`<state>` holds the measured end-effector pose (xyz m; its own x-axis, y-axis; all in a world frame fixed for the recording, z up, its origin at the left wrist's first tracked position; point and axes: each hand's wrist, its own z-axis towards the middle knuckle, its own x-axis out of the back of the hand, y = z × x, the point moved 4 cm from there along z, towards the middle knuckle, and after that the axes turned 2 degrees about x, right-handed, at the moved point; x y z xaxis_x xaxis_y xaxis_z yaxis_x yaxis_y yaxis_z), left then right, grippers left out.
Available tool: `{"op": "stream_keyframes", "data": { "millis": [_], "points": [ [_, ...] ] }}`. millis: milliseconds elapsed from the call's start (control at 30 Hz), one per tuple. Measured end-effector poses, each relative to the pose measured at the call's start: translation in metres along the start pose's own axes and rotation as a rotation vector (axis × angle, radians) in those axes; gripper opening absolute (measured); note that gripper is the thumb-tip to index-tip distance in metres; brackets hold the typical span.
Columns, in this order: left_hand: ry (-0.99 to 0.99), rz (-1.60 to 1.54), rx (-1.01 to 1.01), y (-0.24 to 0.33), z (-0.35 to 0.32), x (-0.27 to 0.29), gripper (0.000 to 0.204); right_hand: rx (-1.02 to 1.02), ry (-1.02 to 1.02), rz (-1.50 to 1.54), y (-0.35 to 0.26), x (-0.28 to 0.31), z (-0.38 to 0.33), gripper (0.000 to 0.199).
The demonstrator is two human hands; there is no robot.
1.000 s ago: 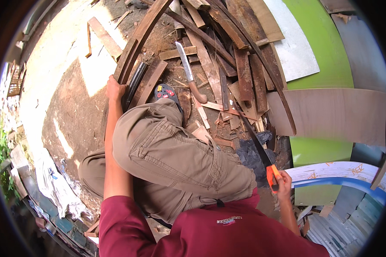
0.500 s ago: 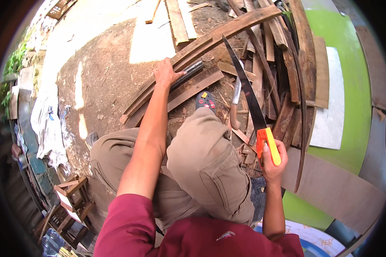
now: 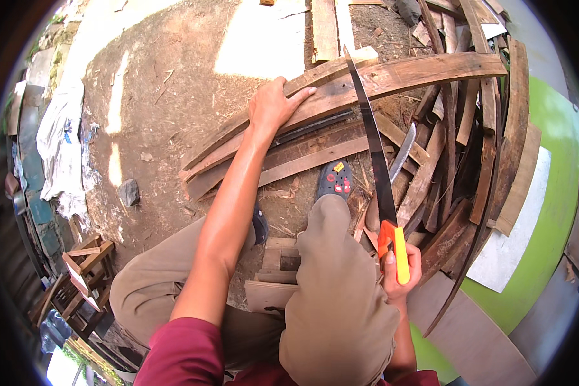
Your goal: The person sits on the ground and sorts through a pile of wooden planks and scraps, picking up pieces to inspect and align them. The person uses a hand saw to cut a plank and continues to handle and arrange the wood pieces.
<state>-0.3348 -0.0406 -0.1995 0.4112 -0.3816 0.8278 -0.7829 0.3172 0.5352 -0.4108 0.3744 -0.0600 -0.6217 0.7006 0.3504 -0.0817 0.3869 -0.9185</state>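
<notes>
My right hand (image 3: 402, 273) is closed round the orange and yellow handle of a handsaw (image 3: 376, 151). The dark blade points away from me, its tip crossing in view above a long wooden plank (image 3: 418, 76); whether it touches the wood I cannot tell. My left hand (image 3: 273, 109) grips this plank along its left half, thumb lying on top and fingers over the far edge. A second, thinner plank (image 3: 222, 138) lies alongside it on the far side. Beneath and nearer to me are more boards (image 3: 315, 154) and a dark metal bar.
A heap of wood offcuts (image 3: 444, 154) spreads at the right, with a large knife (image 3: 403, 151) beside it. Near my shoe (image 3: 334, 180) stands a small wooden stool (image 3: 270, 286). White cloth (image 3: 61, 148) lies at the left; a green panel (image 3: 514, 302) is at the right.
The view has shifted. My left hand now lies over the near plank, which sits at a flatter angle, and a second plank shows behind it. The saw stays in my right hand.
</notes>
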Motion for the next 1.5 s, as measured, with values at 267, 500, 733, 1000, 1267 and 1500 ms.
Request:
{"op": "stream_keyframes", "data": {
  "millis": [267,500,733,1000,1267,1500],
  "points": [
    [0.374,-0.104,-0.364,0.024,-0.024,-0.029,0.053,0.203,-0.089,-0.232,-0.050,-0.055,0.057,0.026],
    [0.112,-0.203,-0.153,0.020,-0.019,-0.041,0.045,0.202,-0.167,-0.243,-0.057,-0.064,0.061,0.027],
    [0.138,-0.248,-0.231,0.021,-0.020,-0.037,0.046,0.258,-0.123,-0.235,-0.039,-0.078,0.050,0.028],
    [0.127,-0.249,-0.228,0.017,-0.021,-0.038,0.051,0.136,-0.130,-0.217,-0.041,-0.076,0.045,0.026],
    [0.070,-0.267,-0.190,0.014,-0.019,-0.041,0.055,0.195,-0.132,-0.283,-0.048,-0.079,0.047,0.025],
    [0.042,-0.266,-0.164,0.014,-0.018,-0.041,0.057,0.196,-0.138,-0.271,-0.054,-0.080,0.050,0.025]
  ]
}}
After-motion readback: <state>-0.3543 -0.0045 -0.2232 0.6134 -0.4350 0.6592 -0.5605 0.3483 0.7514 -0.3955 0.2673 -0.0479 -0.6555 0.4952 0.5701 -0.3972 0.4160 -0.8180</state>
